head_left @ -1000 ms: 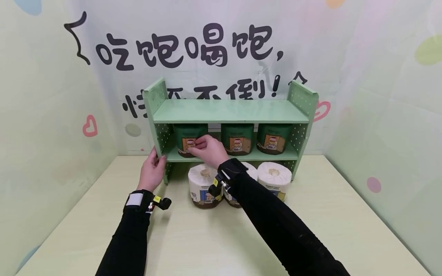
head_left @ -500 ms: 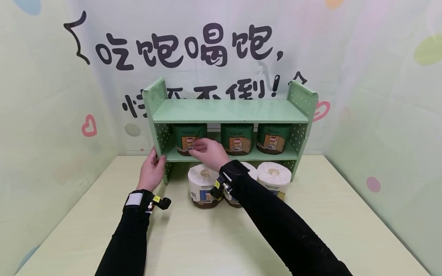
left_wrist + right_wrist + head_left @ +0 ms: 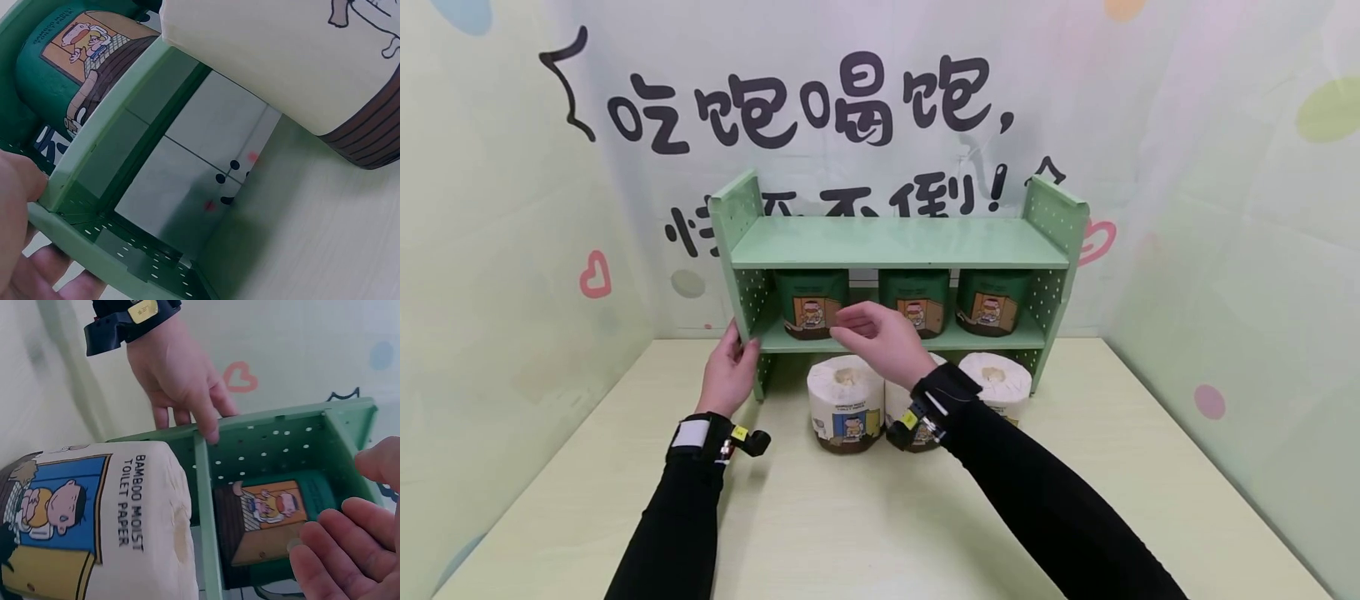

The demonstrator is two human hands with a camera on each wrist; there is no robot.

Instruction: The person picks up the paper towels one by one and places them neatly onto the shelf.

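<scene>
My left hand [image 3: 728, 375] grips the left side panel of a green shelf [image 3: 898, 242], its thumb [image 3: 24, 175] at the front edge and the other fingers behind the panel. The right hand [image 3: 883, 340] is in front of the middle level with loosely bent fingers and holds nothing. Closest to its fingertips is the left green-wrapped toilet paper roll [image 3: 811, 304]; in the right wrist view the fingers [image 3: 350, 528] overlap that roll's edge. A middle green roll [image 3: 917, 287], partly behind my right hand, and a right green roll [image 3: 996, 304] stand on the same level.
Below, three white toilet paper rolls stand on the table [image 3: 820, 533] at the shelf's front: left [image 3: 846, 417], middle [image 3: 897, 408] and right [image 3: 995, 379]. My right forearm [image 3: 1037, 492] covers parts of the latter two. A printed curtain [image 3: 880, 100] hangs behind.
My right hand has drawn away from the left green roll, moving to the right. That roll sits slightly further left. My left hand keeps its grip on the shelf.
</scene>
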